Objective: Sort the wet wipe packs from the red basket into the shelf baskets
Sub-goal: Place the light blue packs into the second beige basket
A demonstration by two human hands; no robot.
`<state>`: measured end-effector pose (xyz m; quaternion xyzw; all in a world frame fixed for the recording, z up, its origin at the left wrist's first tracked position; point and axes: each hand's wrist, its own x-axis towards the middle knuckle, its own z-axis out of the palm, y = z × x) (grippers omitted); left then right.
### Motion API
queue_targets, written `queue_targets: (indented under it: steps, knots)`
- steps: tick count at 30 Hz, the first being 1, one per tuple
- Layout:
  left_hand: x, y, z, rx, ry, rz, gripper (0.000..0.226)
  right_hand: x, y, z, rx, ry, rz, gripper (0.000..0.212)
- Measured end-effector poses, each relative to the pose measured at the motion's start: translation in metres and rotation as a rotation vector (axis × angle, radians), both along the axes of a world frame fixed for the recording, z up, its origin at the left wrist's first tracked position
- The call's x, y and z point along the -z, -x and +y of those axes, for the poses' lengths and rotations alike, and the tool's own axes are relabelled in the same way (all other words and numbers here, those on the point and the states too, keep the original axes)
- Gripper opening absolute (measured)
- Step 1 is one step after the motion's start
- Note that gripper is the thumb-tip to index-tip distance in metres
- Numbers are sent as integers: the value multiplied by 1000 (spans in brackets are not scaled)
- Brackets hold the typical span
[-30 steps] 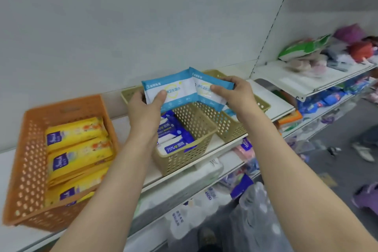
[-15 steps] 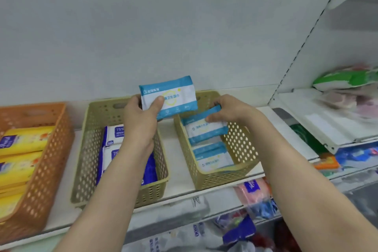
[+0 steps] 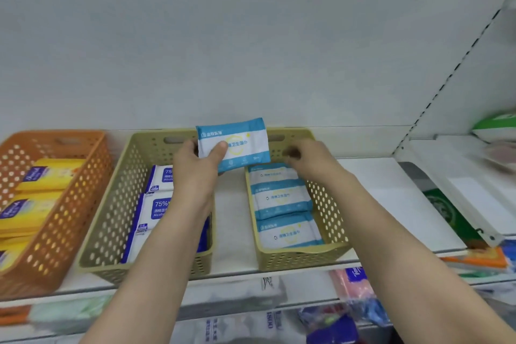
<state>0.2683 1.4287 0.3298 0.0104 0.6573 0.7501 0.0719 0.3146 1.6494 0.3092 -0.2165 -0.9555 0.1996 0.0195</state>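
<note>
Shelf (image 3: pixel 391 204): left hand (image 3: pixel 195 167) fingers pinch blue pack (image 3: pixel 237 142); thumb on front.

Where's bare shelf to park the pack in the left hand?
Bare shelf right of the right beige basket, up to the slanted white divider. A narrow strip lies between the two beige baskets. The right basket holds three packs in a row; the left hand holds the pack.

Orange basket (image 3: pixel 60 204) cut off at the left edge; lower-shelf goods (image 3: pixel 251 315) blurred; left forearm hides part of the dark-blue packs (image 3: pixel 156 209).
</note>
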Motion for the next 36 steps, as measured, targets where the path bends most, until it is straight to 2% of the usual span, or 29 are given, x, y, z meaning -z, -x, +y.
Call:
queue_targets:
  steps: [2,3,4,5,8,11,13,15,17,20,22,24,27,31,34,36]
  knots:
    - [1,-1,2,77,62,-9,15,-20,-3,1,109,272,337,23]
    - [1,-3,4,134,94,-13,13,-31,-5,0,65,447,410,23]
    - [1,-6,6,189,116,-16,11,-41,-8,-3,-40,567,392,23]
    - [1,-9,9,237,129,-18,10,-49,-10,-8,-166,604,309,24]
    - [4,-15,17,337,151,-33,18,-54,-12,-18,-359,530,61,24]
    - [12,-15,25,328,218,-21,24,-48,-16,-8,-293,560,20,21]
    - [16,-11,28,288,323,55,26,-44,-23,2,-245,558,-45,16]
    - [17,-8,29,292,549,177,37,-39,-27,7,-250,447,-164,19]
    - [18,-8,30,346,682,214,49,-31,-27,6,-308,211,-323,25]
    - [17,-12,32,408,702,170,58,-19,-27,-8,-395,14,-477,27]
    - [15,-14,32,399,660,154,56,-11,-28,-19,-438,31,-551,27]
    - [14,-14,32,398,598,122,51,-2,-30,-29,-467,32,-615,35]
    - [12,-15,31,403,568,71,50,6,-30,-37,-461,-28,-635,46]
    - [12,-14,32,409,544,53,54,3,-27,-37,-411,-161,-595,47]
    - [12,-13,32,414,553,59,53,3,-26,-32,-361,-174,-461,70]
    - [13,-14,32,414,554,55,53,6,-26,-30,-365,-151,-498,86]
